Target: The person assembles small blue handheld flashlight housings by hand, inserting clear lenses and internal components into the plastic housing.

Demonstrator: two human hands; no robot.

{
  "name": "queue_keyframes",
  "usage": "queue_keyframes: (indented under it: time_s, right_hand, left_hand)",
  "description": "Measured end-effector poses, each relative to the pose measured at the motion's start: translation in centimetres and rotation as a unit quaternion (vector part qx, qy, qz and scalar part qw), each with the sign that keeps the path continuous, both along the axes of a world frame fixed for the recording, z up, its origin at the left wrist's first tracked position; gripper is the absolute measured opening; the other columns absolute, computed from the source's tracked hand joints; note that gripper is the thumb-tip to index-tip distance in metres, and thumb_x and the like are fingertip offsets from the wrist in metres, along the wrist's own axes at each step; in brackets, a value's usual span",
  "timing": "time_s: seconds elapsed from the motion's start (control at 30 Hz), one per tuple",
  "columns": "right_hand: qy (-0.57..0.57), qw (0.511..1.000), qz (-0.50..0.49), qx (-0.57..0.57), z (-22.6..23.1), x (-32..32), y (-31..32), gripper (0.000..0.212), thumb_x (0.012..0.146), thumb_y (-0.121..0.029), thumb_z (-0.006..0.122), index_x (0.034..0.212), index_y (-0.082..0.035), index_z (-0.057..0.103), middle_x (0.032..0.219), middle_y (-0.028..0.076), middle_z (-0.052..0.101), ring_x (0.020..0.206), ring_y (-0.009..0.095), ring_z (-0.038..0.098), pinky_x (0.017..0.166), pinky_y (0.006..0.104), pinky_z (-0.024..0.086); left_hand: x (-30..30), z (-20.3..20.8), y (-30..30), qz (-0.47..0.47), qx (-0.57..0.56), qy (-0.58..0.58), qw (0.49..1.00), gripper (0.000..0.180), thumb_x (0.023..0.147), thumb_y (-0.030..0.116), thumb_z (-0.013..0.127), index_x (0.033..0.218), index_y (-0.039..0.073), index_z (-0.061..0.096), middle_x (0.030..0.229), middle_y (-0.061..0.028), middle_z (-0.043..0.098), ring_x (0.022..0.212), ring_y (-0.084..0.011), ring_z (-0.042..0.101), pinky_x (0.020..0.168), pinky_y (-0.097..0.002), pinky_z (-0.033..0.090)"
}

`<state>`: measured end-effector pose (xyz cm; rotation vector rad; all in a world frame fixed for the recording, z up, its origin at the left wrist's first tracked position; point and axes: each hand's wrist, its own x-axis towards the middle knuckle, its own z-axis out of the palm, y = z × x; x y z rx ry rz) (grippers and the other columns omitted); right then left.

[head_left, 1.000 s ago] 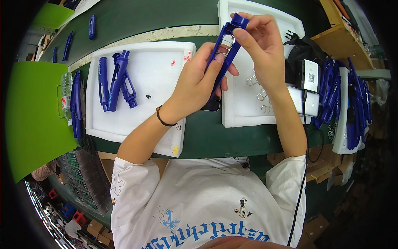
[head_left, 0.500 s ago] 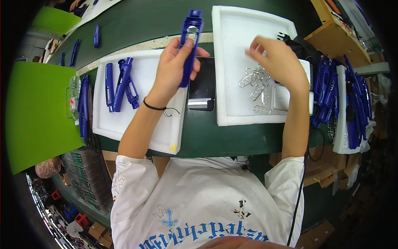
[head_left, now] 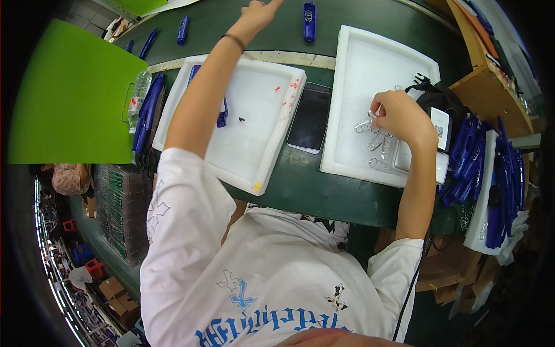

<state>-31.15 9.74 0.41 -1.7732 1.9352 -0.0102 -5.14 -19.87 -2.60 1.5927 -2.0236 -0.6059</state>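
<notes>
My left hand (head_left: 255, 15) is stretched far out over the dark green belt (head_left: 358, 17), fingers apart and holding nothing. A blue plastic part (head_left: 309, 13) lies on the belt just to its right. My right hand (head_left: 400, 117) rests in the right white tray (head_left: 358, 69), thumb and forefinger pinched on a clear clip (head_left: 366, 123). Several more clear clips (head_left: 378, 155) lie beside and below the fingers. My left forearm crosses above the left white tray (head_left: 260, 133), hiding part of the blue pieces (head_left: 222, 114) in it.
A dark phone (head_left: 310, 118) lies between the two trays. Blue parts (head_left: 147, 110) and a clear bottle (head_left: 137, 92) sit left of the left tray beside a green panel (head_left: 63, 98). More blue parts (head_left: 497, 179) are stacked at the right, below a wooden shelf (head_left: 491, 87).
My left hand carried the blue part from in front of me out to the far belt and let it go. My right hand dropped onto the clear clips in the right tray.
</notes>
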Motion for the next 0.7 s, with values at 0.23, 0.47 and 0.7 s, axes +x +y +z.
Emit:
queue_keyframes:
  time_s: [0.23,0.47,0.7]
  right_hand:
    - [-0.135,0.943,0.007,-0.305,2.1,1.3,-0.4,0.019,0.092,-0.011,0.071,0.107,0.000,0.066,0.083,0.013,0.063,0.075,0.030,0.063,0.072,0.0404,0.051]
    - [-0.194,0.938,0.005,-0.287,1.0,2.3,-0.8,0.018,0.092,-0.012,0.072,0.102,0.001,0.063,0.083,0.013,0.064,0.072,0.027,0.063,0.070,0.0377,0.051]
    - [-0.100,0.969,0.001,-0.224,0.7,1.5,-0.5,0.025,0.088,-0.011,0.076,0.109,0.001,0.068,0.080,0.014,0.065,0.073,0.028,0.065,0.072,0.0386,0.052]
  left_hand:
    - [15.7,2.4,10.5,-0.061,0.041,-0.261,0.962,0.064,0.089,0.051,0.075,0.112,-0.008,0.065,0.109,-0.0247,0.068,0.099,-0.0358,0.067,0.089,-0.0402,0.053]
    - [18.8,-0.5,13.8,-0.070,0.020,-0.196,0.978,0.052,0.093,0.041,0.071,0.108,-0.008,0.066,0.104,-0.0273,0.070,0.096,-0.0418,0.068,0.084,-0.0447,0.053]
    - [13.5,5.2,17.8,0.072,-0.092,-0.221,0.968,0.046,0.110,0.031,0.048,0.139,-0.004,0.052,0.108,-0.0250,0.072,0.088,-0.0320,0.072,0.071,-0.0397,0.055]
